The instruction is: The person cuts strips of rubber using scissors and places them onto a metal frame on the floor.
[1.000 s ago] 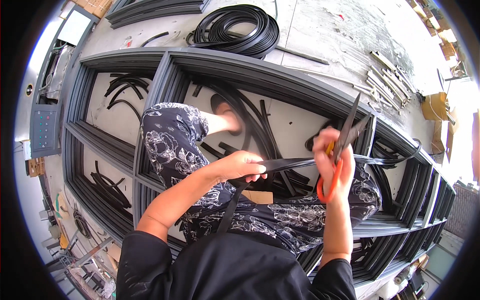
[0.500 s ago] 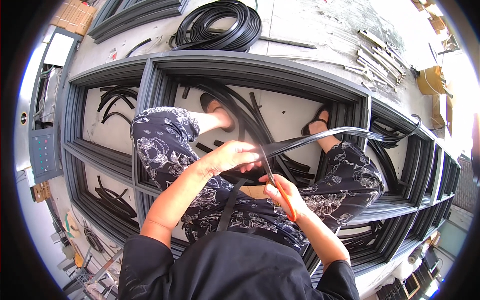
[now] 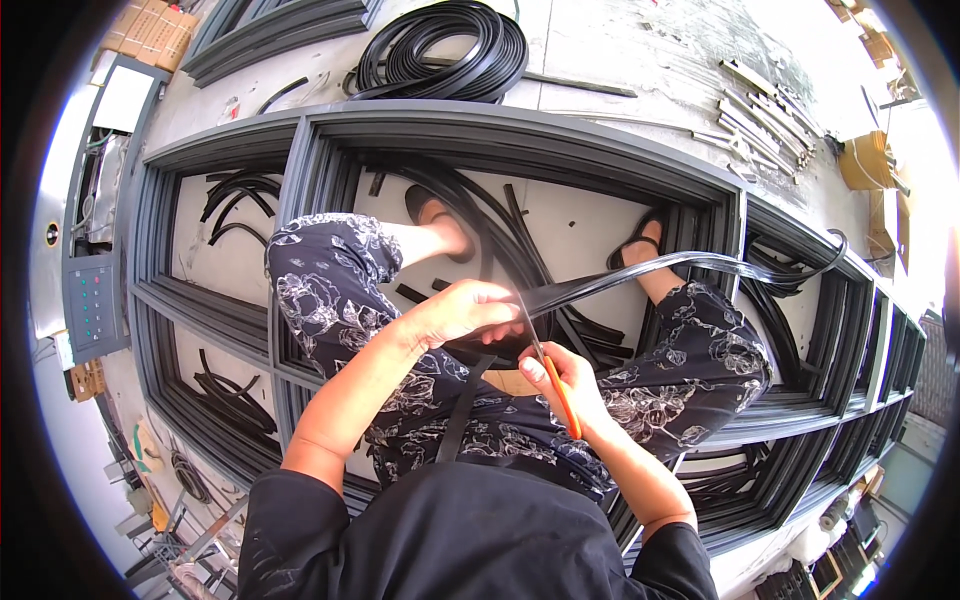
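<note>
Black strip (image 3: 610, 281), long and glossy, sweeps from the middle of the view to a curl at the right. Beneath it spreads a large grey framework (image 3: 520, 114), whose openings already hold shorter lengths: curved pieces (image 3: 243, 183) at the upper left and a darker bunch (image 3: 235, 402) at the lower left. A thick coil (image 3: 503, 50) at the top centre is wound up, so plenty of material seems to be left. The left hand (image 3: 465, 312) is closed, its fingers gripping the strip at the centre. Just below and to the right, the right hand (image 3: 572, 383) is curled round the orange handles of the scissors (image 3: 562, 398); a blade crosses at the strip, just beside the left fingertips. Whether it has cut through cannot be told.

Patterned trousers (image 3: 320, 280) and two sandalled feet (image 3: 447, 232) crowd the central opening, and loose strips lie tangled behind the hands, which may get in the way. A cabinet with a button panel (image 3: 90, 300) stands at the left edge, pale bars (image 3: 750, 125) lie at the upper right, and brown cardboard (image 3: 510, 382) shows just below the hands.
</note>
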Demonstrator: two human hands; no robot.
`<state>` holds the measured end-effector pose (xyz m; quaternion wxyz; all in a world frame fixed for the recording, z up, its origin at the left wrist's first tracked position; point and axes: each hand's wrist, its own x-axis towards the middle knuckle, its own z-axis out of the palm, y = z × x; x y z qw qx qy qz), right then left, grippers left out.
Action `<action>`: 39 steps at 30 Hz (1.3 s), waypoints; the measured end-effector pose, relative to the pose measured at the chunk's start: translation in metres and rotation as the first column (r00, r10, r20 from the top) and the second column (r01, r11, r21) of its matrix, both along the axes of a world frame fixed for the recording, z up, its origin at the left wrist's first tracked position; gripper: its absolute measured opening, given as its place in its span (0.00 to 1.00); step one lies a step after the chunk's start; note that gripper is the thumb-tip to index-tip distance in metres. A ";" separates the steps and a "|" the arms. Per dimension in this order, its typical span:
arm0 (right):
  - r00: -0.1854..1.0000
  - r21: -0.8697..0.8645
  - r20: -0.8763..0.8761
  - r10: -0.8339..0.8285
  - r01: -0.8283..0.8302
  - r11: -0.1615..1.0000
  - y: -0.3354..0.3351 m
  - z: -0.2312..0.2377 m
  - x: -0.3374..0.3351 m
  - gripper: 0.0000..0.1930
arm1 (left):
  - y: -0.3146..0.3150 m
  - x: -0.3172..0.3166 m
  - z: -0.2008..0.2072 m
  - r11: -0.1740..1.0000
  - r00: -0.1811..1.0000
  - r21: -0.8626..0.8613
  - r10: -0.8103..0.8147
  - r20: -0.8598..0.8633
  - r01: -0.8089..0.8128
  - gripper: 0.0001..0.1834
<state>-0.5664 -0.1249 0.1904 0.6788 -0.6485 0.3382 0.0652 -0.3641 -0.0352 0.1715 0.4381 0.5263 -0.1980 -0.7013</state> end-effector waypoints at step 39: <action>0.986 -0.837 0.016 -0.165 0.104 0.538 -0.111 0.036 -0.042 0.24 | -0.068 0.003 -0.028 0.816 0.820 -0.201 -0.565 -0.087 0.542 0.09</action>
